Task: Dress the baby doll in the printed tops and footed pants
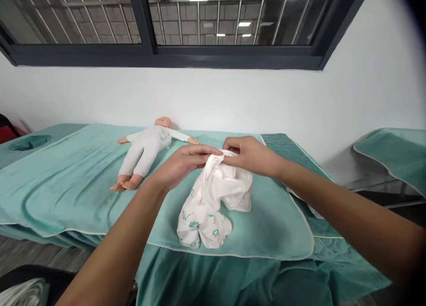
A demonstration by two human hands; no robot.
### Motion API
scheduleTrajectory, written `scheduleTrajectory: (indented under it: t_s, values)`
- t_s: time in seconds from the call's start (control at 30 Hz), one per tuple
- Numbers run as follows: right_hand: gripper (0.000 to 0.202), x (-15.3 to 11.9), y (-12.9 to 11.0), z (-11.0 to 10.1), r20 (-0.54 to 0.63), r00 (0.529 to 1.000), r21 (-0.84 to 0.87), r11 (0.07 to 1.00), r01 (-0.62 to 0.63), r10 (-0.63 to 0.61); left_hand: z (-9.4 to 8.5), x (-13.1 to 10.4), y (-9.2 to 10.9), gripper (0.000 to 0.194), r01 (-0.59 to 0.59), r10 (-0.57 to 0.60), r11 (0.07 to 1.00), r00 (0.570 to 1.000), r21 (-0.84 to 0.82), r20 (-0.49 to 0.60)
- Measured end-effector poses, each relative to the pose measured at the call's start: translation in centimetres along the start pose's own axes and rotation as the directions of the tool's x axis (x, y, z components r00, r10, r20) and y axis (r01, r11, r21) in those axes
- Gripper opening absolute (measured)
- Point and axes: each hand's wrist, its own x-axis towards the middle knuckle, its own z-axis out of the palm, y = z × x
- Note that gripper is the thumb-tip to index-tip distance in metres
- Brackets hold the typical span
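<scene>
A white baby garment [213, 208] with small teal and red prints on its legs hangs bunched over the green bed, its lower part resting on the cover. My left hand [186, 162] pinches its upper edge from the left, fingers stretched flat along the cloth. From the right, my right hand [248, 155] grips the same edge between thumb and curled fingers. Part of the upper garment is folded, so its opening is hard to make out. Beyond my left hand, a baby doll [144, 148] in a white suit lies on its back, arms spread.
A teal cover [76, 177] lies over the bed, with a face hole [31, 142] at the far left. Behind it are a white wall [213, 97] and a dark-framed barred window [233, 57]. Another teal-covered surface [396, 153] stands at right. Folded cloth [25, 292] lies at lower left.
</scene>
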Motion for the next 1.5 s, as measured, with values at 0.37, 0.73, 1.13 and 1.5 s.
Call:
scheduleTrajectory:
  t_s: [0.37, 0.73, 1.13, 1.5]
  values:
    - [0.020, -2.4, 1.5, -4.1, -0.190, 0.981, -0.279, 0.956, -0.089, 0.036, 2.0, 0.0, -4.5, 0.054, 0.138, 0.391, 0.408, 0.867, 0.902, -0.310]
    - [0.040, -5.3, 1.9, -4.2, 0.093, 0.982, -0.459, 0.882, -0.103, 0.162, 2.1, 1.2, 1.4, 0.036, -0.073, 0.586, 0.458, 0.774, 0.886, -0.239]
    - [0.028, -6.7, 3.6, -3.9, -0.078, 0.978, -0.563, 0.801, -0.205, 0.195, 0.4, -0.8, -0.3, 0.027, 0.037, 0.521, 0.549, 0.766, 0.835, -0.377]
    - [0.022, -6.1, 6.5, -4.8, -0.109, 0.920, -0.075, 0.920, -0.385, 0.376, -1.1, -2.5, -0.4, 0.016, 0.273, 0.541, 0.344, 0.725, 0.898, -0.427]
